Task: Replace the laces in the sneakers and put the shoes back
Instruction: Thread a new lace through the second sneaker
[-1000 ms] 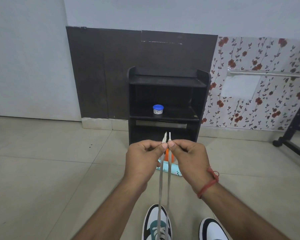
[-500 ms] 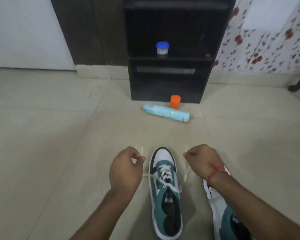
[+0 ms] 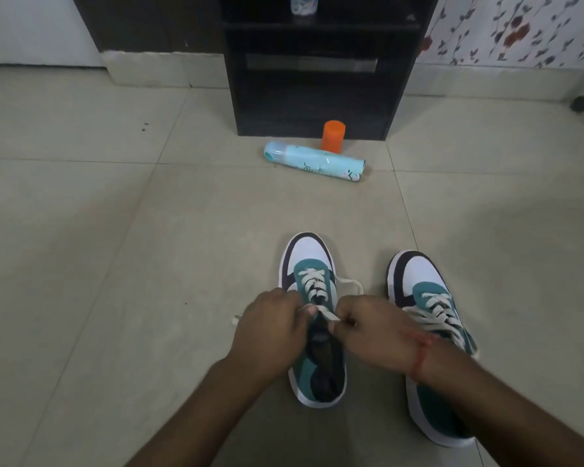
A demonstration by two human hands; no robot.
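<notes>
Both forearms were bare, with no sleeves in view. A thin red thread bracelet (image 3: 421, 357) circled the right wrist. The left hand (image 3: 272, 326) and right hand (image 3: 368, 332) wore no rings or gloves

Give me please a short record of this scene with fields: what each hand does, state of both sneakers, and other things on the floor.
left hand: pinches the white lace over the left sneaker
right hand: pinches the same lace
left sneaker: laced only near the toe
right sneaker: laced further up, untouched
floor: teal spray can lying down; orange cap upright behind it
black shelf unit: holds a blue-lidded jar
</notes>
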